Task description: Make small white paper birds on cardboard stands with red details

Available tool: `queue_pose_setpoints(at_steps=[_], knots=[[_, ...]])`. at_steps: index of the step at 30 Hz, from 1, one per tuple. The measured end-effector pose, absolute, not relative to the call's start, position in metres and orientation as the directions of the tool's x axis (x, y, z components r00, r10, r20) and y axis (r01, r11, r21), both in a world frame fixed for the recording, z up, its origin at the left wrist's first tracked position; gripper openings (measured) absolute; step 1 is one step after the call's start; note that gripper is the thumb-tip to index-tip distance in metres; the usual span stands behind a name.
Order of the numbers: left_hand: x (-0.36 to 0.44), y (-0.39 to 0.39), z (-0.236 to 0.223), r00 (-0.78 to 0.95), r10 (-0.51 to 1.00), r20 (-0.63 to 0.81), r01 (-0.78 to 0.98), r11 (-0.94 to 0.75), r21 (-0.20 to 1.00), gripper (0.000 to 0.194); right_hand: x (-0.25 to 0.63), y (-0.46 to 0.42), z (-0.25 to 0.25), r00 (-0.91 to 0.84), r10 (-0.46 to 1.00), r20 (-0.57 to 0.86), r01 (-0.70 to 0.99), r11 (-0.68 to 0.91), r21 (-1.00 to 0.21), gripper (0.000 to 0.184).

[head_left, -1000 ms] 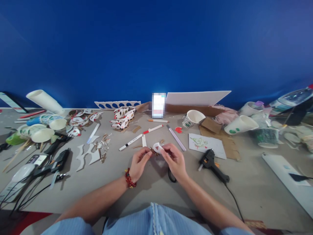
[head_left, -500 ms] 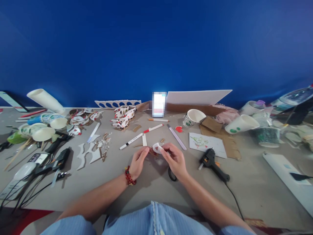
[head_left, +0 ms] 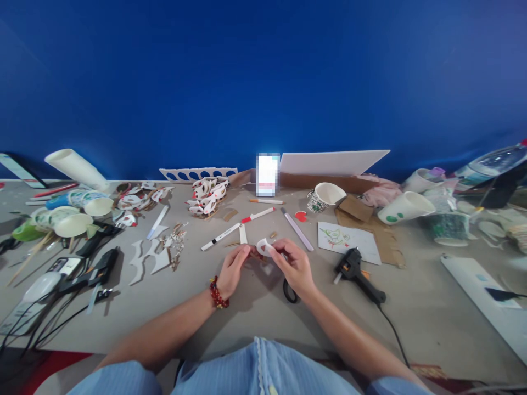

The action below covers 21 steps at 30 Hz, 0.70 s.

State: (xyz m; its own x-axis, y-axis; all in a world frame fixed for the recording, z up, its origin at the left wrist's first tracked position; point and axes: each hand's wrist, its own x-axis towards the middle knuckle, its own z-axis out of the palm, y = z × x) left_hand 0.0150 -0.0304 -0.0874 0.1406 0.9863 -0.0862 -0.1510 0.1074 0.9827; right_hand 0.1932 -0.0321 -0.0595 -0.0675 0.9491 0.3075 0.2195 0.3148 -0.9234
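Observation:
My right hand [head_left: 297, 267] pinches a small white cut-out piece [head_left: 263, 246] with a reddish-brown patch, between thumb and fingers. Close beside it, my left hand [head_left: 234, 271] has thumb and forefinger pressed together near some brownish bits at the piece's left side; what it grips is too small to tell. Under my right hand shows a black loop handle [head_left: 290, 292], perhaps of scissors, the rest hidden. Just beyond my hands lie a white strip [head_left: 243, 234], a black-and-white marker [head_left: 220, 237] and a red-and-white marker [head_left: 258, 215].
A black glue gun [head_left: 357, 274] with its cord lies at right, near a drawing [head_left: 349, 241] on cardboard. A patterned paper cup [head_left: 325, 197] stands behind. White-and-red cut-outs [head_left: 208, 196] are piled back left. Foam scraps [head_left: 149, 258], cables and another glue gun [head_left: 102, 271] lie left.
My hands stay close together in nearly the same place, still around the white piece. The view has shifted very slightly; the things on the table have not moved.

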Motion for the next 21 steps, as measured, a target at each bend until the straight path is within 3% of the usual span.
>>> queue_pose_setpoints(at_steps=[21], knots=[[0.0167,-0.0284,-0.0865,0.219,0.976,-0.014,-0.168,0.052,0.984,0.043,0.1971,-0.0272,-0.0631,-0.083,0.934,0.347,0.250,0.356,-0.900,0.015]])
